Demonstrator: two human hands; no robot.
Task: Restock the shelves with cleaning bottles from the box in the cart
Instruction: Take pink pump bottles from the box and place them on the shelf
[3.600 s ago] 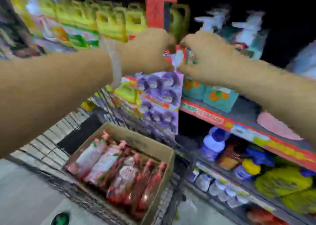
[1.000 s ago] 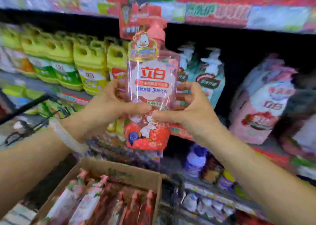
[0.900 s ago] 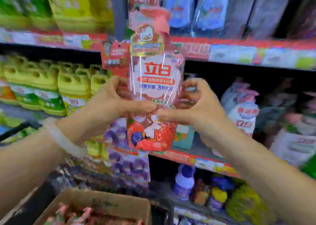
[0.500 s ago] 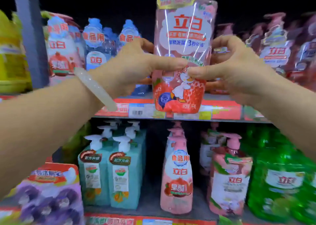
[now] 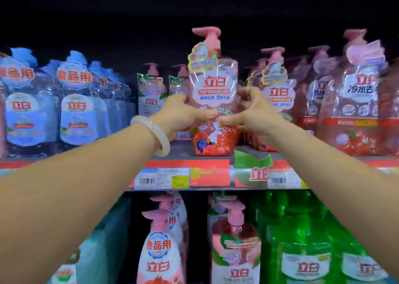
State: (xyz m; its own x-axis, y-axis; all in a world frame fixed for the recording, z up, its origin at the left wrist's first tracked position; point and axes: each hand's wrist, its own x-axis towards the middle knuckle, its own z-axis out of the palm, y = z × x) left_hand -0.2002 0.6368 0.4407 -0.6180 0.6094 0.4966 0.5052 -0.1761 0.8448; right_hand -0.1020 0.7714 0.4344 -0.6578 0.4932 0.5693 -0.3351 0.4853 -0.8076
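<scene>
1. My left hand (image 5: 180,113) and right hand (image 5: 251,110) grip the pink plastic pump bottle with a strawberry label (image 5: 213,102) from either side, thumbs across its front.
2. The bottle stands upright at the front edge of the grey upper shelf with red price strip (image 5: 207,173), between other pink pump bottles (image 5: 278,95).

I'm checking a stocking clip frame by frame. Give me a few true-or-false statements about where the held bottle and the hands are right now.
1. Both hands hold the pink pump bottle. True.
2. The bottle lies on its side. False: it is upright on the shelf.
3. A bracelet is on the left wrist. True.
4. The left hand is empty. False: it grips the bottle, as does the right hand.
5. Blue bottles stand to its right. False: left.
</scene>
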